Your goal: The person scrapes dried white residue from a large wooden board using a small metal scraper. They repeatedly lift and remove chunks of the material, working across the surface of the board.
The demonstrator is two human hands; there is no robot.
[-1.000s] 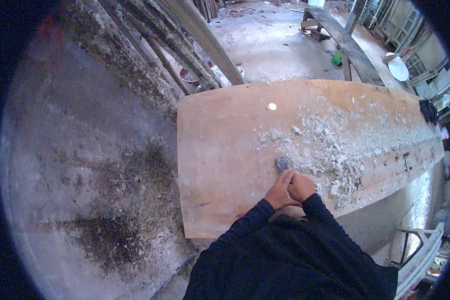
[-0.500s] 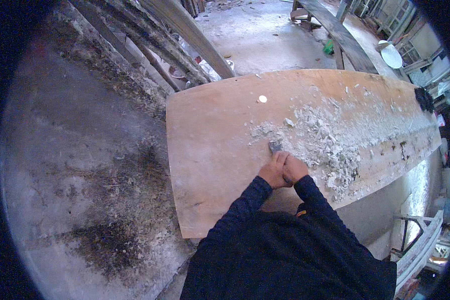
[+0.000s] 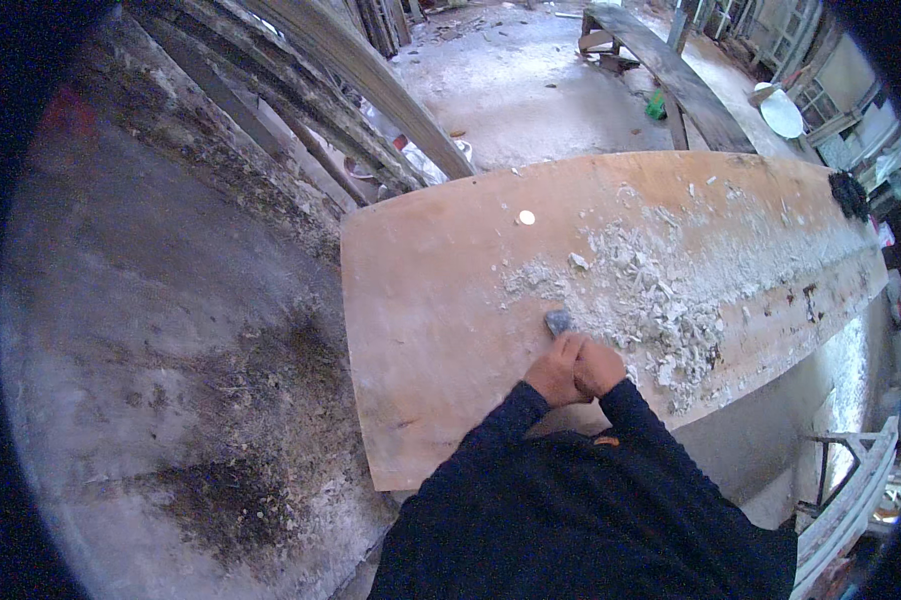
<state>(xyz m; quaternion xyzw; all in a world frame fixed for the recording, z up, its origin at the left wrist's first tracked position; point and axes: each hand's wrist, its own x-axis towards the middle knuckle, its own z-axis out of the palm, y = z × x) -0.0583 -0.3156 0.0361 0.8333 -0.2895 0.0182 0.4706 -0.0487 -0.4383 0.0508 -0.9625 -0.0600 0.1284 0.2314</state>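
Note:
A long brown wooden board (image 3: 430, 300) lies across the view, with white flakes of scraped coating (image 3: 660, 290) piled on its middle and right part. My left hand (image 3: 553, 370) and my right hand (image 3: 598, 367) are clasped together on one tool. Its grey metal blade, a scraper (image 3: 558, 321), sticks out just beyond my fingers and rests on the board at the left edge of the flakes. Dark blue sleeves cover both forearms.
A small white round piece (image 3: 526, 217) lies on the board further away. Old planks (image 3: 370, 90) lean at the back left. The dirty concrete floor (image 3: 170, 330) lies to the left. A wooden bench (image 3: 670, 70) and a white round dish (image 3: 780, 112) stand far right.
My clasped hands and the scraper have shifted slightly along the board by the edge of the flakes; the view has tilted a little.

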